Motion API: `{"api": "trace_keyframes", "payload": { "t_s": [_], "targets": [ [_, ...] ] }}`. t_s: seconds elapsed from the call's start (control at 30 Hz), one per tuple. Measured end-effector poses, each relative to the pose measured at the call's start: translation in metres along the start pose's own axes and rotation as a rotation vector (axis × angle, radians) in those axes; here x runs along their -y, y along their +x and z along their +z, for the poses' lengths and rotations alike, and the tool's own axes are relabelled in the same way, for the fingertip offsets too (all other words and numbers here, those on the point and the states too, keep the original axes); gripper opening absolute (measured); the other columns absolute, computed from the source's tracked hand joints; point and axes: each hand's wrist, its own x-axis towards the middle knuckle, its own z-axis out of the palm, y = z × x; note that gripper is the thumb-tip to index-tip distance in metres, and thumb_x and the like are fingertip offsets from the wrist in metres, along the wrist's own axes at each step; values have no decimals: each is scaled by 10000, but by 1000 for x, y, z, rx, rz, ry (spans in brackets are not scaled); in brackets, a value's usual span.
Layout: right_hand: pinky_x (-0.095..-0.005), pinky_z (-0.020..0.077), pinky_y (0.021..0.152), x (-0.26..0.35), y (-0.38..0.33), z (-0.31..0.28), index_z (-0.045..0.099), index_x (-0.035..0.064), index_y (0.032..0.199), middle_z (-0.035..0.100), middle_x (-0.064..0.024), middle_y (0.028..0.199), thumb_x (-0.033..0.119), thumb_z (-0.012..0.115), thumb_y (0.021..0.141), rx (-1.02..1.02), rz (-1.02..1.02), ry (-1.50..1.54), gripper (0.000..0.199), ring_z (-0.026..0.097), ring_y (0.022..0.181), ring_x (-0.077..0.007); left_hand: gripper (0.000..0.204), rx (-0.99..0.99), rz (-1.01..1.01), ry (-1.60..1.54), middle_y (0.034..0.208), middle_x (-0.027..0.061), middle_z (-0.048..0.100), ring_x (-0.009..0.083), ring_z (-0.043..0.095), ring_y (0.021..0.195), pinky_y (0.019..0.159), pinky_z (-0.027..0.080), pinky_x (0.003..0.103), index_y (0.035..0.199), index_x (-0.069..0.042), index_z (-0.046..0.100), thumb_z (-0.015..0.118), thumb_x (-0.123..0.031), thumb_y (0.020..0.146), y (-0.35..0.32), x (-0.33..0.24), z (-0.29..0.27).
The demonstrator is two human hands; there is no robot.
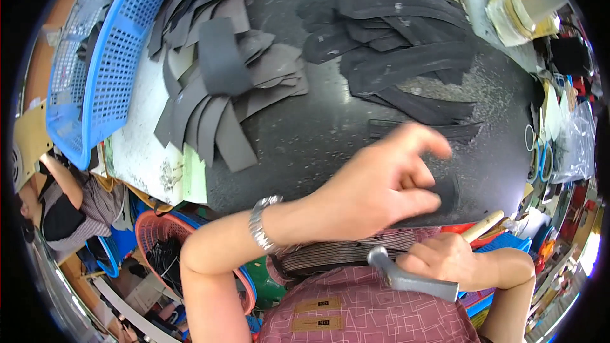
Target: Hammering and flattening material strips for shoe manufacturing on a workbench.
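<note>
My left hand (375, 184), with a metal watch (258, 222) on its wrist, hangs over the near part of the black worktop (298, 133). Its fingers are bent and apart, slightly blurred, and nothing shows between them. Beneath its fingertips lies a dark strip (450, 194), partly hidden. Close to my body, my right hand (445, 257) is wrapped round a hammer (419, 282) with a metal head and pale handle. Black curved strips (413, 70) are heaped beyond my left hand, and a thin one (457, 131) lies nearer. Grey flat pieces (222, 57) are piled at far left.
A blue plastic basket (117, 57) stands at the left edge. Scissors (544, 159) and a clear plastic bag (575, 143) lie at right, below a stained yellowish pot (511, 22). A red basket (165, 228) sits below the worktop. Another person (76, 206) is at far left.
</note>
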Motion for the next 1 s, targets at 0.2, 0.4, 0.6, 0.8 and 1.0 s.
{"api": "trace_keyframes", "payload": {
  "t_s": [0.2,0.4,0.6,0.8,1.0],
  "targets": [
    [-278,396,423,-17,-49,-25,549,90,901,423,8,633,151,597,661,-161,201,-95,253,513,509,-131,331,109,462,1076,782,96,531,281,529,724,640,456,369,1002,-24,546,658,-33,691,28,47,26],
    [-299,434,455,-33,-64,-22,513,65,925,441,-18,664,155,592,653,-163,386,-41,297,535,529,-153,356,195,589,1307,928,91,574,222,554,822,648,465,310,1026,22,617,580,-79,686,23,42,28],
    [-291,420,424,-37,-62,-35,499,75,830,417,-10,639,179,597,646,-255,417,-103,232,523,512,-144,350,367,849,1653,890,108,554,201,526,773,624,435,271,985,64,635,588,-125,693,28,38,27],
    [-280,401,418,-43,-52,-40,523,60,833,417,-9,640,184,598,637,-208,383,-87,244,504,499,-139,345,405,831,1781,938,134,586,234,541,836,694,447,295,929,83,628,560,-166,700,25,37,30],
    [-292,397,405,-33,-57,-22,543,72,862,431,-24,632,202,619,634,-176,432,-161,273,517,483,-150,325,383,641,1505,926,137,589,237,540,808,682,452,299,907,75,631,553,-163,701,22,33,23]
  ]
}}
